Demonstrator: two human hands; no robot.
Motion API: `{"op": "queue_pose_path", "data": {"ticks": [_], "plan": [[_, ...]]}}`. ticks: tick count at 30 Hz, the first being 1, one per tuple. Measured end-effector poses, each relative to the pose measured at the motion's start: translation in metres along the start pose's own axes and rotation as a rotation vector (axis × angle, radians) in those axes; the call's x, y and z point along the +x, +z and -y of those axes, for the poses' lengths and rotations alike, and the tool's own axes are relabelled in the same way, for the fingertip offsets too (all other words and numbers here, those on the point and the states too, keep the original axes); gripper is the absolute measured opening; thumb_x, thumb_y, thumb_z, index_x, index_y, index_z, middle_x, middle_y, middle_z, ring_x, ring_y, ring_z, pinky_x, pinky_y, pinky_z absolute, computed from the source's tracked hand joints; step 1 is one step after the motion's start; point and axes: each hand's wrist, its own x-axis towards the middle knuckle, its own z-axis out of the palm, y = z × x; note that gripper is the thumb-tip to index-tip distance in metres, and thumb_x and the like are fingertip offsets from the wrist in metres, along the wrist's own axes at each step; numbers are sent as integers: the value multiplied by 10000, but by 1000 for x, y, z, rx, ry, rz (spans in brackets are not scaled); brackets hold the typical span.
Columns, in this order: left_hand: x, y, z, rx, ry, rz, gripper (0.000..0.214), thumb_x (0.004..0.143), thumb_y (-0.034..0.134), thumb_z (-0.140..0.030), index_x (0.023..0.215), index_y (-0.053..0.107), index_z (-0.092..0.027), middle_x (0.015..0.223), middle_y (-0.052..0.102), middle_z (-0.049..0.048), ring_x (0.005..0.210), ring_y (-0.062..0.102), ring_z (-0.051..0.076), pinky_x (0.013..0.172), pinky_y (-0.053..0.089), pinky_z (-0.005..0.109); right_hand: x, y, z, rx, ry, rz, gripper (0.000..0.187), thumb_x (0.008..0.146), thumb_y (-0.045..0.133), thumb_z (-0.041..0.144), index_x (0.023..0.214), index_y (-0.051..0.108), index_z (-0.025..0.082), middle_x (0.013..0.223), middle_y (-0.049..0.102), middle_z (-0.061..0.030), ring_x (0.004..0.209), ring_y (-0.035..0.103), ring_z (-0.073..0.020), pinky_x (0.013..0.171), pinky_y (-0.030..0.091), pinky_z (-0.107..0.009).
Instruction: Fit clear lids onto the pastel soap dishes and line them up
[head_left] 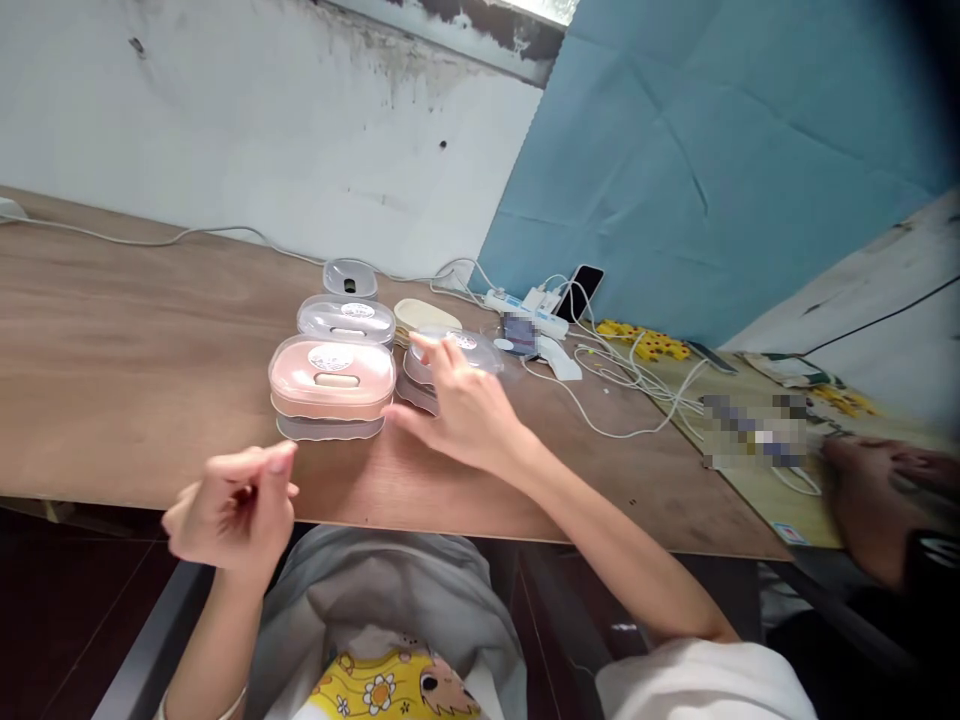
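My right hand [461,405] reaches over the wooden table [135,350], fingers spread, fingertips resting on a clear-lidded oval box [480,352] whose base shows under the palm. My left hand [232,505] hovers at the table's near edge, fingers loosely curled, holding nothing. Just left of the right hand sits a pink box with a clear lid [332,378]. Behind it stands a clear box [346,320], and a small clear piece [350,278] lies farther back. A beige oval insert [421,315] lies behind the right hand.
A white power strip [525,305] with tangled white cables [637,385] and a phone [585,290] propped against the blue wall panel sit at the back right. Yellow toys [649,343] and a printed mat [750,440] lie right. Another person's hand [881,500] rests at the far right.
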Motion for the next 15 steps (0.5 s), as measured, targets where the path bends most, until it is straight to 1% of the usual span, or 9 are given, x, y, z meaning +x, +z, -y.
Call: {"op": "queue_pose_path", "data": {"ticks": [2,3,5,6,8,10,11,13,15], "plan": [[-14,6,-10,-84,-25,81,440,899,559,-268,481,473,-160,385,457,-55,314,424,59,377,333,184,12,-17,-9,-67,12,-101,426,891,472,455,1153,570,133,963,646,-79,727,615,-195,636,437,-306],[-19,10,-14,-124,-40,132,517,920,518,-297,437,391,-163,356,399,-57,301,390,56,377,321,192,20,-23,-16,-108,36,-159,362,924,417,425,1038,624,150,862,655,-52,685,603,-175,638,420,-295],[-25,16,-21,-179,-85,223,573,953,442,-318,421,289,-169,344,317,-54,298,328,57,372,276,211,39,-34,-36,-214,116,-250,386,955,355,381,872,657,155,749,647,-45,671,593,-171,658,400,-298],[-26,18,-24,-189,-116,269,569,965,413,-317,431,281,-174,357,311,-49,309,322,61,375,267,219,48,-38,-50,-265,174,-275,384,956,359,370,861,659,149,742,648,-58,699,599,-186,675,398,-309],[-25,19,-27,-179,-188,352,535,990,353,-302,469,315,-183,396,328,-44,335,334,71,388,277,223,63,-44,-84,-309,317,-254,322,945,403,343,948,656,144,826,664,-87,820,610,-227,743,403,-345],[-22,18,-28,-146,-262,404,486,1009,301,-292,538,357,-187,439,359,-48,346,349,69,391,287,211,69,-47,-125,-289,533,-160,257,914,464,233,1124,600,169,979,660,-98,985,584,-248,834,401,-369],[-21,17,-28,-128,-294,417,458,1014,286,-295,577,372,-189,455,372,-53,344,354,66,385,285,203,67,-48,-145,-285,602,-130,288,899,486,187,1173,571,159,1026,649,-112,1026,572,-256,855,406,-383],[-19,16,-28,-104,-336,429,410,1016,281,-320,642,389,-194,465,387,-66,334,356,64,374,283,192,54,-45,-181,-270,705,-68,294,877,550,186,1161,570,111,1061,629,-137,1018,584,-259,856,442,-403],[-19,16,-27,-95,-354,436,360,1010,300,-333,692,402,-199,468,401,-74,339,365,71,386,303,190,33,-38,-207,-236,785,-4,295,887,574,279,1140,564,128,1114,603,-95,990,598,-215,846,491,-409]]}}
